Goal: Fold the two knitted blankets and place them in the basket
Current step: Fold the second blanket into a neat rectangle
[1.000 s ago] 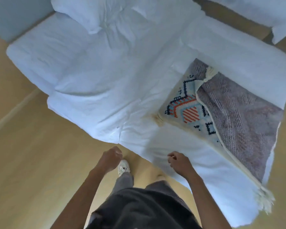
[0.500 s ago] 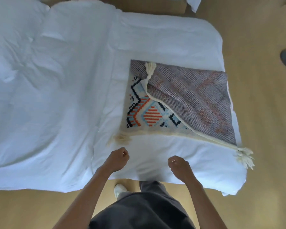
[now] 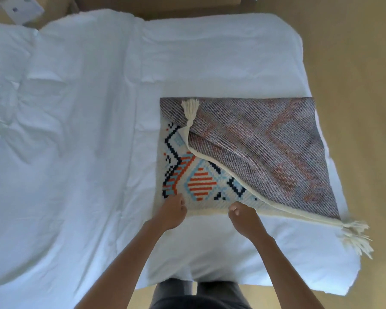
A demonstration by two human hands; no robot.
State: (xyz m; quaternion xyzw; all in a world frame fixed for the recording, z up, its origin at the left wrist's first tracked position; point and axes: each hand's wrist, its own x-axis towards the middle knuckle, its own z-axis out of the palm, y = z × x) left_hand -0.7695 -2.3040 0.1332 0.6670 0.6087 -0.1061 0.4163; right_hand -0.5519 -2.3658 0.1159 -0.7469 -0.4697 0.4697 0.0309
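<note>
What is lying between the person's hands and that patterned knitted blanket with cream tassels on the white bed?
Nothing visible. The left hand and right hand are both at the near edge of the patterned knitted blanket, which lies on the white bed. No basket is in view.

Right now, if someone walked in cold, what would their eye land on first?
The knitted blanket on the right half of the white bed: it is folded on a diagonal, grey reverse over a bright orange, blue and black pattern, with cream tassels at its corners. Next, the left hand and right hand at its near edge, fingers curled; whether they grip it is unclear.
</note>
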